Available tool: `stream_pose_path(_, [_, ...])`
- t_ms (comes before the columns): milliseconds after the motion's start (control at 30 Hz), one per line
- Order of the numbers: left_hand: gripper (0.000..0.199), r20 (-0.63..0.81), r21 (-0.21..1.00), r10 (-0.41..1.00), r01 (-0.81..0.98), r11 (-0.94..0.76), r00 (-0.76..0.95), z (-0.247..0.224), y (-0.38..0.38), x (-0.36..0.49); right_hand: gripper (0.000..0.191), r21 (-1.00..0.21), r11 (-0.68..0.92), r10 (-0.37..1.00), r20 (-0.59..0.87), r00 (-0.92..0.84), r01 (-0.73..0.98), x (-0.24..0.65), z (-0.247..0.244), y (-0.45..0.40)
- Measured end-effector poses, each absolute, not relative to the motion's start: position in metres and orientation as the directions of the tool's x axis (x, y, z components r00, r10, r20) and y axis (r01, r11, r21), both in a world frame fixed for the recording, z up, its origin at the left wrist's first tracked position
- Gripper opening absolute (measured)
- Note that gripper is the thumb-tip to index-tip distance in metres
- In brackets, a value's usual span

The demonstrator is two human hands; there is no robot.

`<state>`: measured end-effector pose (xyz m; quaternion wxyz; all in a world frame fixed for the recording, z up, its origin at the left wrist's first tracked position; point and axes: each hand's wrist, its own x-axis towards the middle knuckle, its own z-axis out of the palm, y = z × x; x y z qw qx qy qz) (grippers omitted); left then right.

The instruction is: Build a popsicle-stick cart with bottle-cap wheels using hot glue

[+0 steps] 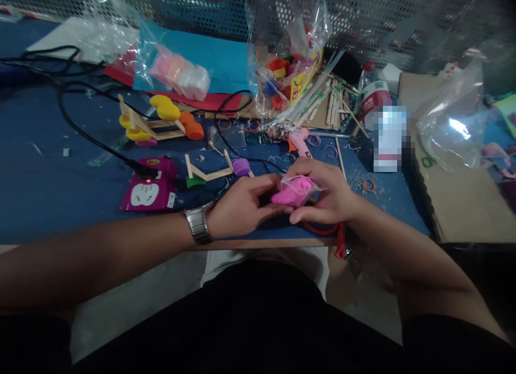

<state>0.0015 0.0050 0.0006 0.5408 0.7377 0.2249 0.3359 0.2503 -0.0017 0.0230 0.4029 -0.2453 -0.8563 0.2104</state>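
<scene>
Reading the surface (40, 202) from the left: a black cable (86, 132) ran into a magenta power strip (150, 196), where a small light glowed. Above and to the right of it stood the larger stick frame (165, 133), fitted with yellow pieces (165, 108) and an orange piece (191, 127). That one looked well advanced, to my judgement. Nearer me sat a smaller stick frame (213, 175), a green piece (196, 181) at one end and a purple piece (241, 167) at the other; sparser, probably less complete.

At centre, near the front edge, was a small clear bag (298, 186) with soft pink material (291, 195) in it. My left hand (236, 207) had its fingers clamped on the bag's left side. No pink on either frame's end pieces that I could make out, so I judged that material unused there. Whether the bag's mouth was open, I could not tell.

A pink glue gun (299, 142) lay just beyond, not in use. My right hand (332, 191) curled round the bag's right side, fingers closed on it, thumb below. Past that hand, farther back, loose sticks (334, 105) lay unjoined beside a bottle (374, 92). Far right: a flat piece of cardboard (463, 202).
</scene>
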Motion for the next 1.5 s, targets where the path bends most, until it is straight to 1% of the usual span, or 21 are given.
stream_pose_path(67, [0.048,0.231,0.957,0.702,-0.024,-0.291,0.674,-0.001,0.004,0.002,0.060,-0.562,0.800,0.568,0.593,-0.571,0.212,0.248,0.022,-0.002])
stream_pose_path(167, [0.051,0.242,0.955,0.721,-0.026,-0.297,0.649,-0.005,0.005,0.002,0.049,-0.611,0.765,0.606,0.572,-0.553,0.206,0.249,0.020,-0.003])
stream_pose_path(233, [0.049,0.248,0.958,0.739,-0.047,-0.282,0.626,-0.005,0.005,0.004,0.051,-0.632,0.737,0.648,0.564,-0.511,0.237,0.252,0.019,-0.003])
stream_pose_path(333, [0.045,0.224,0.974,0.775,-0.118,-0.191,0.590,-0.002,0.007,0.005,0.067,-0.664,0.688,0.715,0.551,-0.430,0.293,0.255,0.016,-0.002])
stream_pose_path(367, [0.044,0.213,0.977,0.783,-0.137,-0.164,0.584,-0.001,0.007,0.006,0.068,-0.671,0.675,0.730,0.543,-0.416,0.307,0.255,0.015,-0.001])
stream_pose_path(433, [0.041,0.207,0.978,0.781,-0.147,-0.149,0.589,0.002,0.008,0.006,0.056,-0.654,0.675,0.732,0.534,-0.424,0.341,0.256,0.015,0.000])
stream_pose_path(500, [0.040,0.207,0.978,0.758,-0.116,-0.173,0.618,0.003,0.009,0.005,0.044,-0.599,0.706,0.704,0.543,-0.457,0.377,0.256,0.017,0.001])
stream_pose_path(567, [0.038,0.216,0.974,0.742,-0.090,-0.207,0.635,0.002,0.009,0.004,0.041,-0.552,0.737,0.674,0.562,-0.480,0.390,0.256,0.020,0.001])
stream_pose_path(633, [0.038,0.262,0.962,0.749,-0.107,-0.250,0.609,0.000,0.010,0.003,0.040,-0.533,0.755,0.655,0.578,-0.486,0.382,0.255,0.024,0.000])
stream_pose_path(700, [0.038,0.324,0.945,0.771,-0.142,-0.295,0.548,-0.002,0.010,0.003,0.041,-0.536,0.754,0.655,0.577,-0.487,0.379,0.255,0.027,-0.002])
stream_pose_path(767, [0.034,0.354,0.934,0.785,-0.148,-0.325,0.509,-0.003,0.009,0.003,0.042,-0.553,0.747,0.662,0.570,-0.487,0.369,0.254,0.029,-0.002])
stream_pose_path(867, [0.029,0.366,0.927,0.774,-0.133,-0.350,0.516,-0.003,0.009,0.003,0.040,-0.598,0.736,0.668,0.570,-0.478,0.317,0.252,0.030,-0.002])
stream_pose_path(967, [0.028,0.393,0.912,0.753,-0.123,-0.390,0.527,-0.001,0.008,0.002,0.039,-0.620,0.740,0.654,0.572,-0.494,0.261,0.252,0.029,-0.001])
stream_pose_path(1133, [0.030,0.445,0.879,0.744,-0.084,-0.470,0.498,0.003,0.010,0.000,0.034,-0.620,0.735,0.647,0.519,-0.559,0.275,0.254,0.030,-0.001])
stream_pose_path(1333, [0.034,0.440,0.882,0.727,-0.099,-0.462,0.527,0.003,0.012,-0.001,0.031,-0.630,0.743,0.629,0.542,-0.557,0.226,0.251,0.030,-0.003])
stream_pose_path(1500, [0.036,0.429,0.894,0.708,-0.149,-0.423,0.561,-0.004,0.012,0.001,0.036,-0.588,0.780,0.582,0.556,-0.593,0.214,0.247,0.027,-0.004])
